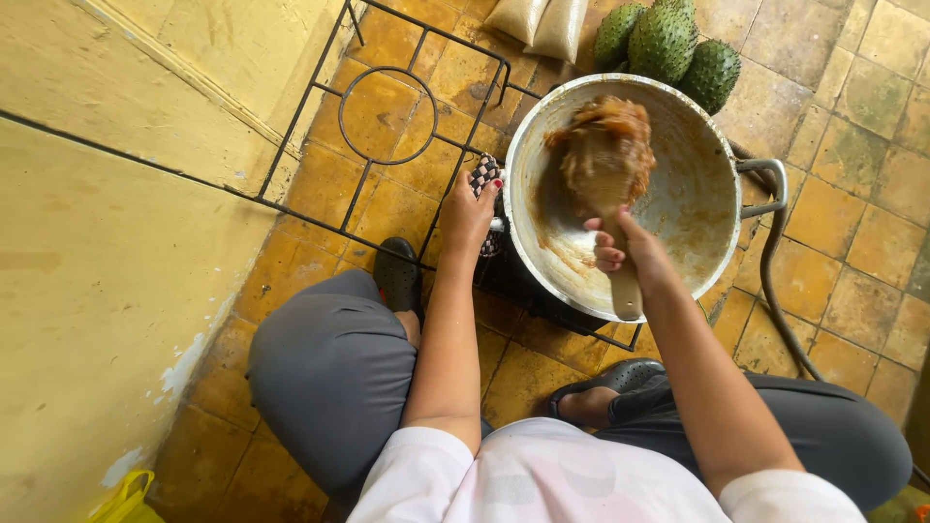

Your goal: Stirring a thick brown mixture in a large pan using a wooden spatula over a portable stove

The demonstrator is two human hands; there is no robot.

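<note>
A large metal pot [702, 208] sits tilted on a black metal stand, its inside smeared with brown paste. My right hand [625, 247] grips a wooden paddle [625, 281] whose blade lifts a thick brown lump of paste [603, 145] in the pot. My left hand [467, 215] holds the pot's left handle through a black-and-white checkered cloth [484, 176]. I squat over the pot in grey trousers and dark sandals.
A black wire stand [383, 116] with a ring lies on the orange tiled floor beside a yellow wall [107, 242]. Three green spiky fruits [664, 41] and pale bags [538, 21] sit behind the pot. A dark hose [775, 291] runs along the right.
</note>
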